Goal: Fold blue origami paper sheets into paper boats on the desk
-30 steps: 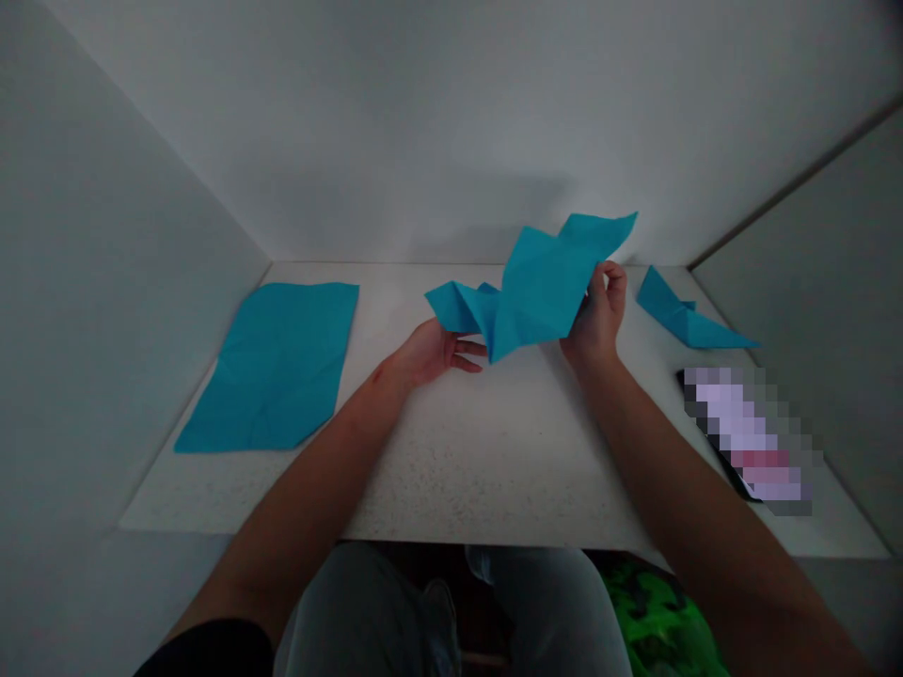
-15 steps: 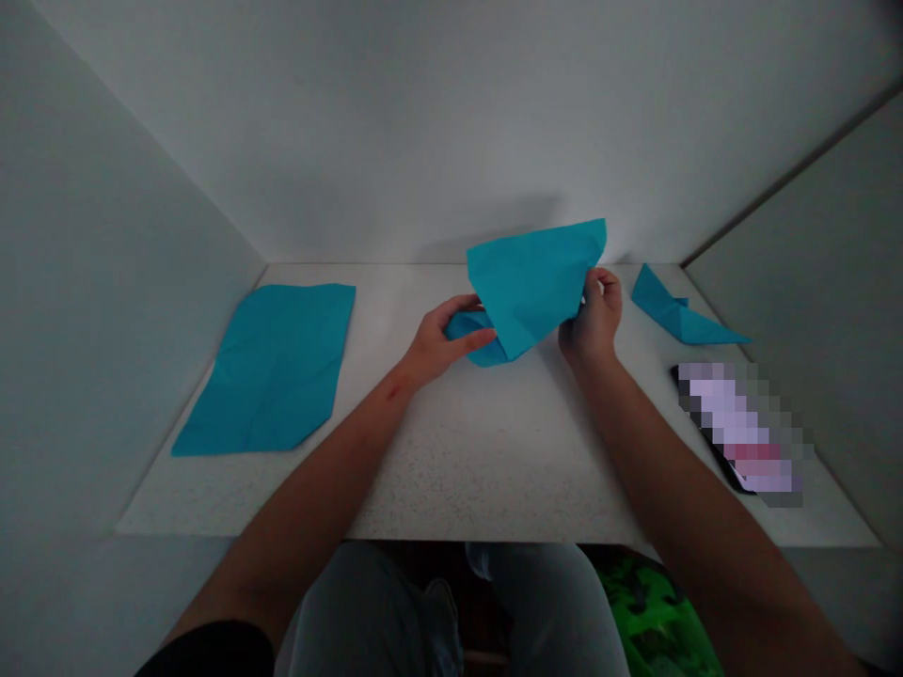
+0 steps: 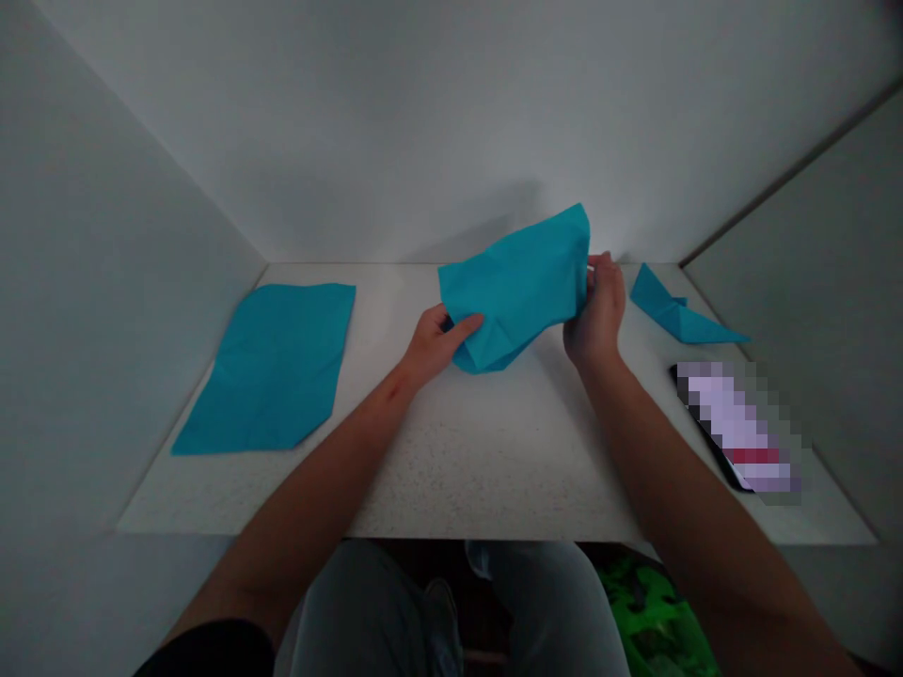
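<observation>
both hands on the blue sheet

your left hand [image 3: 434, 343] and right hand [image 3: 598, 310] pinched the half-folded blue sheet [image 3: 514, 287] above mid-table [image 3: 494, 451]. one folded piece [image 3: 673, 310] lay finished at right; a flat sheet [image 3: 272, 362] waited untouched at left.

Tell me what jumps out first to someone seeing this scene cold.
The bright blue paper held up over the middle of the white table, the left hand at its lower corner and the right hand at its right edge. Next, a flat blue sheet lying at the left, and a small folded blue piece at the right rear.
</observation>
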The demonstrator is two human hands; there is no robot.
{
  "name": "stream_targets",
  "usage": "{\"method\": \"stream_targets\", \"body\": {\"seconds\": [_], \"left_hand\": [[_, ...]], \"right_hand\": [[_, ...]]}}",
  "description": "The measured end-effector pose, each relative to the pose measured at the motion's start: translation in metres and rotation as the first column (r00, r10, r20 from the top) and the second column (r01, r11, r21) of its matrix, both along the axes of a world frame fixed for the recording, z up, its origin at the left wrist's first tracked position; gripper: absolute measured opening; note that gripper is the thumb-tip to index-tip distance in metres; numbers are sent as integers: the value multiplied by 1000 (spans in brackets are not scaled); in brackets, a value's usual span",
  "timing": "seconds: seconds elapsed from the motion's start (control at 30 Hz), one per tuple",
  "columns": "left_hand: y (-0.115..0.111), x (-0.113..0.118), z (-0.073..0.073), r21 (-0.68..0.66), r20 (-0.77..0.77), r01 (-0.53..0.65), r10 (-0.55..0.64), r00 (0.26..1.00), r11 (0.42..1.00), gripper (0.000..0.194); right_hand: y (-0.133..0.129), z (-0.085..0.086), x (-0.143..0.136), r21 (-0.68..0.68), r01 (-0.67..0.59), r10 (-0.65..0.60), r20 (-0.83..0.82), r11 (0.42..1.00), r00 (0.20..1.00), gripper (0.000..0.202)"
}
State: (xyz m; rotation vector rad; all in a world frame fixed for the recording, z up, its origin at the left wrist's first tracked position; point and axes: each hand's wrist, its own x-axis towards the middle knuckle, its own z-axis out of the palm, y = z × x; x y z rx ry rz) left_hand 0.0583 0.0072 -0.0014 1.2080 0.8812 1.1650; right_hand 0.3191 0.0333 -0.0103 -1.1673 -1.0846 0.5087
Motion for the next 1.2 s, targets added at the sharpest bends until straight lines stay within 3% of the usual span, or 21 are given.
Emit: {"method": "stream_targets", "body": {"seconds": [0.13, 0.3, 0.4, 0.5, 0.53, 0.57, 0.73, 0.83, 0.93, 0.97, 1.0, 1.03, 1.1, 1.13, 1.2], "left_hand": [[11, 0, 0, -73, 139, -132, 141, 980, 989, 36], [18, -5, 8, -148, 232, -168, 199, 952, 975, 35], [22, -9, 7, -188, 264, -176, 222, 939, 966, 42], [25, -12, 2, -217, 232, -203, 253, 939, 955, 49], [25, -12, 1, -223, 217, -225, 273, 937, 949, 50], [25, -11, 0, -221, 203, -247, 292, 934, 943, 50], [19, -9, 6, -133, 153, -267, 286, 946, 955, 50], [20, -16, 8, -115, 80, -222, 232, 969, 968, 50], [29, -30, 1, -66, -127, -202, 193, 973, 977, 40], [31, -34, -1, -27, -236, -209, 197, 951, 977, 35], [34, -38, -3, 30, -359, -229, 224, 906, 973, 30], [35, -40, -5, 106, -480, -260, 279, 832, 960, 28], [32, -40, -6, 294, -653, -300, 420, 630, 908, 49], [29, -38, -6, 375, -695, -286, 472, 542, 882, 65], [21, -31, -7, 460, -746, -166, 481, 461, 872, 82]], "right_hand": [[-12, 12, -16, -25, -268, 267, -36, 963, 963, 92], [-23, 17, -17, -137, -317, 304, -108, 939, 947, 66], [-28, 22, -3, -258, -448, 418, -165, 856, 893, 61], [-28, 24, 7, -412, -637, 627, -179, 651, 758, 59], [-27, 23, 8, -440, -662, 661, -184, 606, 727, 60], [-27, 22, 7, -447, -671, 669, -193, 592, 718, 60], [-31, 25, 4, -405, -645, 581, -285, 648, 762, 61], [-37, 35, 13, -459, -681, 635, -278, 571, 721, 50], [-36, 39, 26, -539, -707, 766, -165, 457, 621, 39], [-34, 37, 29, -559, -683, 783, -92, 471, 615, 39], [-31, 34, 32, -566, -628, 765, 6, 534, 644, 42], [-27, 30, 34, -552, -538, 702, 127, 637, 701, 48], [-21, 22, 34, -445, -285, 473, 398, 849, 786, 71], [-20, 18, 33, -381, -175, 367, 520, 908, 771, 86], [-19, 13, 29, -326, -101, 310, 695, 940, 648, 110]]}}
